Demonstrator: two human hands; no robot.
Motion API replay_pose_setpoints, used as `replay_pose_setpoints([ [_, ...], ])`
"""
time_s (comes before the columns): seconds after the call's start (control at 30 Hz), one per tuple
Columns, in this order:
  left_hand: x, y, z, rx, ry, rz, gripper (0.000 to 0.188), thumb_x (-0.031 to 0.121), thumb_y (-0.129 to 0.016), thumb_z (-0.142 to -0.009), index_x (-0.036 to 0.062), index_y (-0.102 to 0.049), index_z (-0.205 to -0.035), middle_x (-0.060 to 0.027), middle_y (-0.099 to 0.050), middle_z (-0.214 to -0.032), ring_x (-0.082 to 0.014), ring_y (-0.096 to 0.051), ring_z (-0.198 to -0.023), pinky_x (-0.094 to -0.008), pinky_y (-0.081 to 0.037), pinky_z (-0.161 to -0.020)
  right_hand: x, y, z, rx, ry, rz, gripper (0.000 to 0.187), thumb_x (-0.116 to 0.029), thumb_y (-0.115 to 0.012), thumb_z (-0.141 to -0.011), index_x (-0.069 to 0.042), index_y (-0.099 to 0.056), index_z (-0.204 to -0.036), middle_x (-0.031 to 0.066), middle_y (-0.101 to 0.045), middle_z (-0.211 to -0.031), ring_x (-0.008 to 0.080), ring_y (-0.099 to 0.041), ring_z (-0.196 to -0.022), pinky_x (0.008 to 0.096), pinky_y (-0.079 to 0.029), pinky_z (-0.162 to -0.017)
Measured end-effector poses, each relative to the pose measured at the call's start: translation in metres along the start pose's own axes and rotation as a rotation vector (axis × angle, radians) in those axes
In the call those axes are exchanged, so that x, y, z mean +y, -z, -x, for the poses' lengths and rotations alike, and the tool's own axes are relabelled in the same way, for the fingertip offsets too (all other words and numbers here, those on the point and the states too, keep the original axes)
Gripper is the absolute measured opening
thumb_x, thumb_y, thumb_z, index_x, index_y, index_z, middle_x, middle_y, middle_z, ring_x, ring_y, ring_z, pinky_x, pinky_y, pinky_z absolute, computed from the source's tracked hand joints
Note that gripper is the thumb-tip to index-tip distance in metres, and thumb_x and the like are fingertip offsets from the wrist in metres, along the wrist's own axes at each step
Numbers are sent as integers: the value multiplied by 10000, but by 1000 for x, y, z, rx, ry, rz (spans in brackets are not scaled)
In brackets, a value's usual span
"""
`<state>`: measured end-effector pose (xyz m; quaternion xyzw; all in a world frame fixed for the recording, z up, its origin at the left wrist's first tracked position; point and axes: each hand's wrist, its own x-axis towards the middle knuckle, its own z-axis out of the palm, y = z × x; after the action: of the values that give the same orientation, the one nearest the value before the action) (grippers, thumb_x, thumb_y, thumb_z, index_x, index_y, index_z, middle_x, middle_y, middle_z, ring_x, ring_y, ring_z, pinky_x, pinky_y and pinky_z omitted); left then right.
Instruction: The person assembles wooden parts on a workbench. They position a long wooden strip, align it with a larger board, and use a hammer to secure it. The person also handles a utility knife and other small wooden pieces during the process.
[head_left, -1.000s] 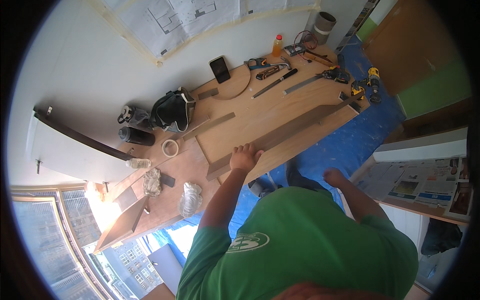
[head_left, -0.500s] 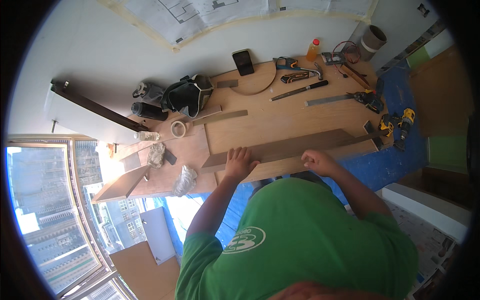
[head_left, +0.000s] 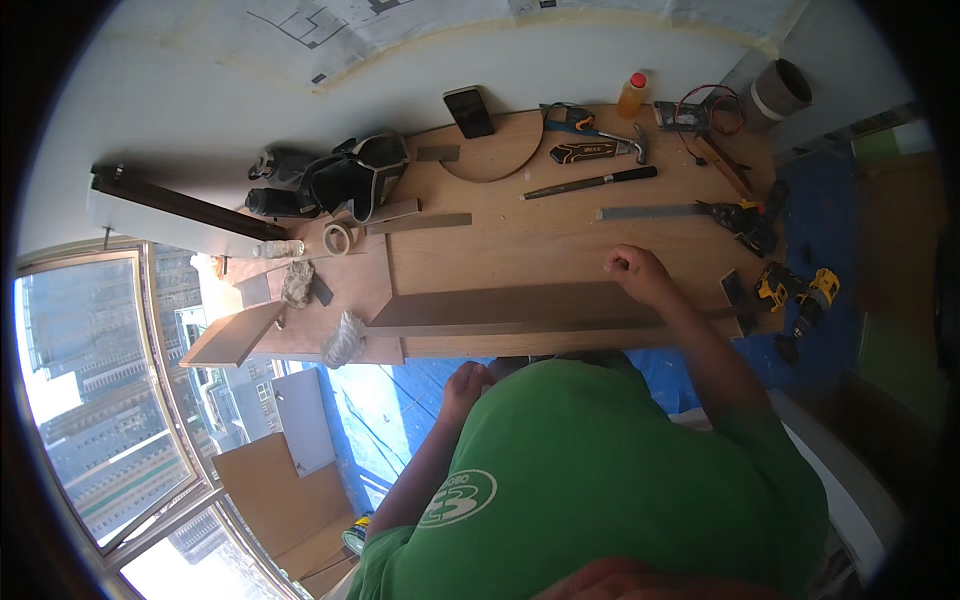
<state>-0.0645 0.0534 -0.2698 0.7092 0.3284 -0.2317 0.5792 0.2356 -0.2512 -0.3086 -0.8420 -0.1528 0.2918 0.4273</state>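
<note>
A long dark brown wooden board (head_left: 520,308) lies along the near side of the wooden workbench (head_left: 500,240). My left hand (head_left: 463,390) is off the board, down in front of my body at the near edge. Its fingers are curled in, and whatever they may hold is hidden. Over the right part of the board hangs my right hand (head_left: 640,272), fingers bent into a loose fist. I cannot make out whether something small is pinched in it. Beyond that hand lie a metal blade tool with a dark handle (head_left: 655,211) and a file (head_left: 590,184).
A hammer (head_left: 638,145), a phone (head_left: 469,112) and an orange bottle (head_left: 632,95) are along the back. Two yellow power drills (head_left: 815,300) stand at the right end. At left are a tape roll (head_left: 338,238), a dark tool pouch (head_left: 355,182) and crumpled plastic (head_left: 344,340).
My left hand has lifted off the board and drawn back toward my body. My right hand has moved farther over the bench, above the board. The view has shifted slightly.
</note>
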Motion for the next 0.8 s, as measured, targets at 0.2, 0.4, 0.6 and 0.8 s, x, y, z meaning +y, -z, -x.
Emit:
replay_pose_setpoints([
  [0.2, 113, 16, 61, -336, -194, 197, 480, 220, -638, -987, -6, -565, -1404, -190, -578, -1423, -273, -552, -1290, -392, -429, -1074, 5, -13, 10, -78, 20, -91, 200, -236, -708, -919, -37, -682, -920, 113, -686, -815, 251, -668, -759, 372, -526, -718],
  [0.4, 196, 32, 86, -834, -749, 29, 368, 194, -683, -948, 9, -703, -1266, -217, -507, -1503, -359, -473, -1362, -456, -336, -1154, 20, -23, 26, -68, 31, -54, 217, -252, -718, -916, -38, -689, -925, 129, -708, -851, 275, -691, -792, 388, -541, -729],
  [0.6, 129, 28, 87, -214, -263, -464, 345, 212, -686, -944, 118, -719, -1275, -153, -531, -1499, -345, -510, -1328, -456, -412, -1116, 31, -20, -1, 54, 122, -98, 238, -273, -712, -923, -36, -689, -930, 128, -717, -853, 266, -699, -797, 378, -543, -730],
  [0.8, -30, 37, 82, 117, 29, -562, 387, 292, -704, -937, 66, -699, -1251, -167, -675, -1300, -338, -648, -1202, -427, -512, -1007, 66, 47, -145, 335, 22, 106, 220, -247, -634, -968, -37, -679, -1012, 143, -726, -938, 327, -697, -864, 401, -535, -767],
])
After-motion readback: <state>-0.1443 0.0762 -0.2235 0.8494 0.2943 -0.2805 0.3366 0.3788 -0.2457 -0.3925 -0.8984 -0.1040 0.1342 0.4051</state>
